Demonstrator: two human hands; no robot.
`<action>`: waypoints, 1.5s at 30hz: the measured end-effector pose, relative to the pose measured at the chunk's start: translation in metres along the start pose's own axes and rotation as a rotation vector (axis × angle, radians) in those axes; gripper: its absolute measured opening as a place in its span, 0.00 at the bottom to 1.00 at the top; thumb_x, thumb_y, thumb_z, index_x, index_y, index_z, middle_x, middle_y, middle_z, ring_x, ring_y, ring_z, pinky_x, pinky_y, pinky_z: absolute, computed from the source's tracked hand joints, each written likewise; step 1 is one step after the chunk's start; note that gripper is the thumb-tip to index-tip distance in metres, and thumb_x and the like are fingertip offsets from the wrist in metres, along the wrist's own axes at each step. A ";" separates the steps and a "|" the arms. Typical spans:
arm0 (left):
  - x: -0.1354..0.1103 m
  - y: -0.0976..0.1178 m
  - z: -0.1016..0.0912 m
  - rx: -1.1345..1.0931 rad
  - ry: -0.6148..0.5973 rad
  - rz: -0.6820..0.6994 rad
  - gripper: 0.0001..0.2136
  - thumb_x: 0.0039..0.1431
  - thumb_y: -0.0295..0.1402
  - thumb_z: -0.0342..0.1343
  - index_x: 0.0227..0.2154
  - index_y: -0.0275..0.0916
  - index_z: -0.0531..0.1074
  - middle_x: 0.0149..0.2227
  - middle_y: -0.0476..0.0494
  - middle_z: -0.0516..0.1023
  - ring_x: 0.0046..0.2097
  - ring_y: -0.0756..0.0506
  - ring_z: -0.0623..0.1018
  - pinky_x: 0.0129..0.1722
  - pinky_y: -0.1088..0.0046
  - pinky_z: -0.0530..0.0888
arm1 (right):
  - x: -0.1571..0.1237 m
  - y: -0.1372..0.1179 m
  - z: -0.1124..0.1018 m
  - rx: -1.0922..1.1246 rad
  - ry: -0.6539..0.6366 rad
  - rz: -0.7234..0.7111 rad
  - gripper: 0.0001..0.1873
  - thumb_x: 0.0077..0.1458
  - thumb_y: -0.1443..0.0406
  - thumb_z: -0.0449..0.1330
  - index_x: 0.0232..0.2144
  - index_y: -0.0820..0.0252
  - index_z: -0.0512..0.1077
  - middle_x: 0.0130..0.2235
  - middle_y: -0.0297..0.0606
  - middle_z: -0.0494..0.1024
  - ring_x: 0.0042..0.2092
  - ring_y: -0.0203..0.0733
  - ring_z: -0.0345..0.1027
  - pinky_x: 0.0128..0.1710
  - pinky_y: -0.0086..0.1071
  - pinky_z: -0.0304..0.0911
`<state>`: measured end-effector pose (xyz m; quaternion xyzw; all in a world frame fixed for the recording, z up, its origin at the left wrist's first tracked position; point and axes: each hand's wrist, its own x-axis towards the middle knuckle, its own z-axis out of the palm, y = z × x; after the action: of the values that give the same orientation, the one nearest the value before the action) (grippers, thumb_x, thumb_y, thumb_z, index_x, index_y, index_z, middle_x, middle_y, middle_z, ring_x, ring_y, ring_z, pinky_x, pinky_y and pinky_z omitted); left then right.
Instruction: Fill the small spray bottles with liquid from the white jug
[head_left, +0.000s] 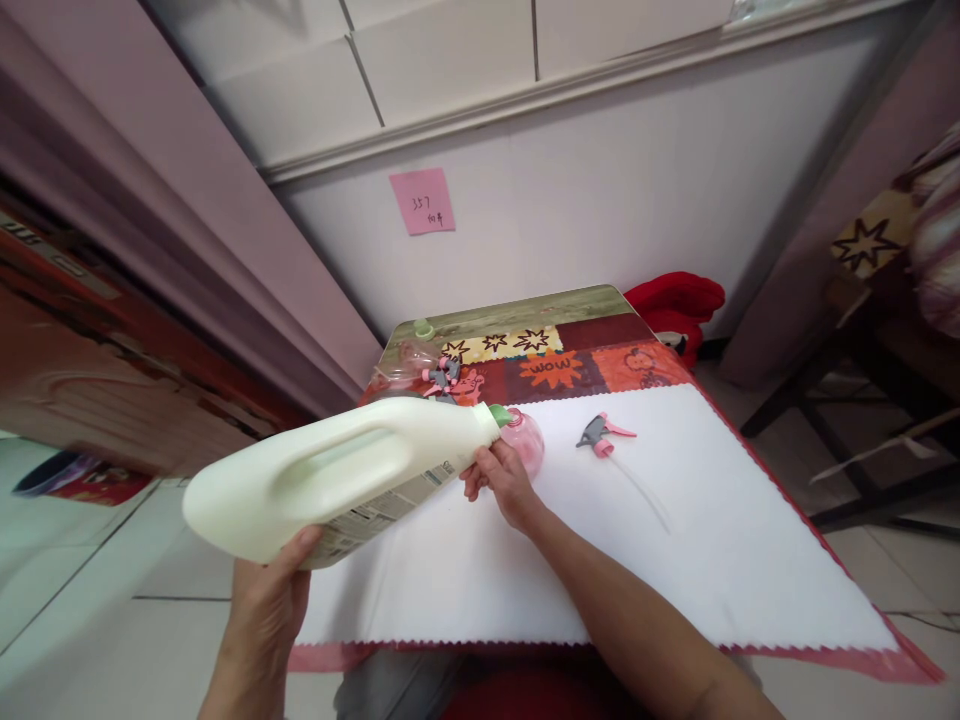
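Note:
My left hand [266, 590] grips the underside of a large white jug [337, 475] with a moulded handle, tipped on its side so its green neck [500, 414] points at a small pink spray bottle [525, 440]. My right hand [501, 480] is closed around that pink bottle on the white cloth [675, 560], steadying it below the jug's spout. A detached pink and grey trigger sprayer [604, 435] with its thin tube lies on the cloth to the right of the bottle.
A small table with a patterned red cloth [592, 365] stands against the white wall. Another clear bottle with a trigger sprayer [420, 375] and a green cap [424, 328] sit at its far left. A red object [675, 300] lies behind; a chair [885, 380] stands right.

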<state>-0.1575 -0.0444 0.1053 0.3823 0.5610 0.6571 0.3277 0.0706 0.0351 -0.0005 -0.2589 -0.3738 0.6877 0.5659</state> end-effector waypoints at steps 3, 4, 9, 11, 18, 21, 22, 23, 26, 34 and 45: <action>0.001 -0.001 0.000 0.001 0.013 0.006 0.37 0.37 0.35 0.75 0.55 0.45 0.75 0.58 0.44 0.77 0.65 0.31 0.68 0.66 0.53 0.63 | 0.000 0.000 0.000 -0.001 0.003 0.004 0.27 0.54 0.42 0.63 0.34 0.60 0.68 0.27 0.35 0.78 0.22 0.36 0.71 0.21 0.30 0.68; 0.001 -0.001 0.000 0.003 0.014 0.007 0.36 0.37 0.35 0.75 0.55 0.45 0.75 0.58 0.44 0.77 0.65 0.31 0.68 0.66 0.53 0.63 | 0.000 0.000 0.000 -0.001 0.004 0.005 0.27 0.54 0.42 0.63 0.34 0.60 0.68 0.27 0.35 0.78 0.22 0.36 0.71 0.21 0.30 0.68; 0.001 -0.002 0.000 -0.004 0.004 0.015 0.34 0.37 0.35 0.75 0.52 0.43 0.76 0.58 0.44 0.77 0.62 0.33 0.71 0.65 0.56 0.66 | 0.001 0.002 -0.001 0.004 0.003 0.003 0.27 0.53 0.42 0.64 0.34 0.60 0.68 0.27 0.35 0.78 0.22 0.36 0.71 0.21 0.30 0.68; 0.001 -0.002 0.000 -0.009 0.007 0.017 0.34 0.36 0.35 0.75 0.52 0.43 0.77 0.58 0.44 0.77 0.62 0.33 0.72 0.65 0.56 0.66 | 0.001 0.002 0.000 0.004 0.001 0.002 0.27 0.53 0.42 0.64 0.34 0.60 0.68 0.27 0.35 0.78 0.22 0.36 0.71 0.21 0.30 0.68; 0.003 -0.003 -0.003 -0.011 0.002 0.015 0.36 0.37 0.35 0.75 0.54 0.45 0.75 0.59 0.45 0.76 0.64 0.33 0.70 0.65 0.55 0.65 | 0.000 -0.004 0.001 -0.026 -0.006 0.009 0.29 0.53 0.41 0.63 0.34 0.60 0.67 0.25 0.34 0.77 0.21 0.35 0.70 0.21 0.30 0.67; 0.003 -0.003 -0.003 -0.009 -0.003 0.009 0.36 0.37 0.35 0.75 0.55 0.45 0.75 0.59 0.44 0.76 0.64 0.32 0.70 0.65 0.54 0.65 | -0.001 -0.006 0.001 -0.032 -0.005 0.011 0.28 0.53 0.41 0.63 0.34 0.60 0.67 0.26 0.35 0.78 0.21 0.36 0.71 0.22 0.31 0.67; 0.003 -0.003 -0.003 -0.009 -0.002 0.005 0.36 0.37 0.35 0.75 0.55 0.44 0.75 0.59 0.44 0.76 0.64 0.32 0.70 0.65 0.54 0.65 | -0.001 -0.006 0.001 -0.034 -0.005 0.012 0.28 0.53 0.41 0.62 0.34 0.60 0.67 0.26 0.35 0.78 0.22 0.36 0.71 0.22 0.31 0.67; 0.003 -0.003 -0.003 -0.008 0.001 0.002 0.36 0.37 0.35 0.75 0.55 0.44 0.75 0.59 0.43 0.76 0.64 0.32 0.70 0.65 0.54 0.65 | -0.001 -0.007 0.001 -0.036 -0.006 0.013 0.28 0.53 0.41 0.62 0.34 0.60 0.67 0.26 0.35 0.78 0.22 0.36 0.71 0.22 0.31 0.67; 0.002 -0.003 -0.002 -0.006 0.010 -0.001 0.35 0.37 0.35 0.75 0.53 0.43 0.76 0.58 0.43 0.77 0.63 0.32 0.70 0.66 0.53 0.64 | -0.001 -0.007 0.001 -0.044 -0.008 0.011 0.28 0.53 0.41 0.62 0.34 0.60 0.67 0.25 0.35 0.77 0.21 0.36 0.71 0.22 0.31 0.66; 0.003 -0.002 -0.004 -0.020 -0.003 -0.009 0.35 0.36 0.35 0.75 0.53 0.44 0.76 0.58 0.44 0.76 0.64 0.33 0.70 0.66 0.54 0.64 | 0.000 -0.005 0.001 -0.034 0.000 0.015 0.29 0.52 0.40 0.63 0.34 0.60 0.67 0.25 0.34 0.77 0.21 0.36 0.70 0.21 0.30 0.66; 0.000 0.001 -0.001 0.000 -0.007 -0.004 0.34 0.35 0.36 0.76 0.51 0.45 0.77 0.56 0.45 0.78 0.62 0.34 0.72 0.63 0.59 0.68 | 0.000 -0.004 0.001 -0.023 0.000 0.013 0.29 0.51 0.39 0.63 0.34 0.59 0.67 0.25 0.34 0.77 0.21 0.36 0.71 0.21 0.30 0.67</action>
<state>-0.1583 -0.0446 0.1067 0.3834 0.5605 0.6552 0.3309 0.0722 0.0352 0.0038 -0.2678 -0.3798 0.6871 0.5585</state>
